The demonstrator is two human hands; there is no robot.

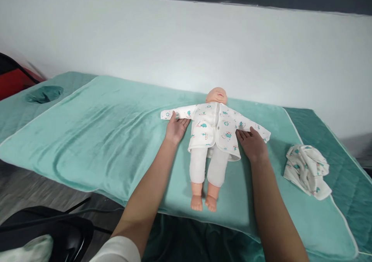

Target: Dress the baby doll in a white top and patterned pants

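A baby doll (216, 95) lies on its back with its feet toward me. It wears a white baby jacket (203, 126) with small printed figures, and plain white leggings cover its legs. Both jacket sleeves are spread outward, and no doll hands show at the cuffs. My left hand (176, 130) is open at the left sleeve, thumb against the cloth and fingers stretched along its lower edge. At the right sleeve, my right hand (253, 142) is open too, its fingertips at the sleeve's underside close to the jacket's side.
The doll rests on a light green velvet cover (87, 138) over a padded bed with a face hole (45, 94) at the left. A crumpled printed cloth (308, 171) lies at the right. A white wall (186, 45) stands behind; a black chair (49, 231) is at lower left.
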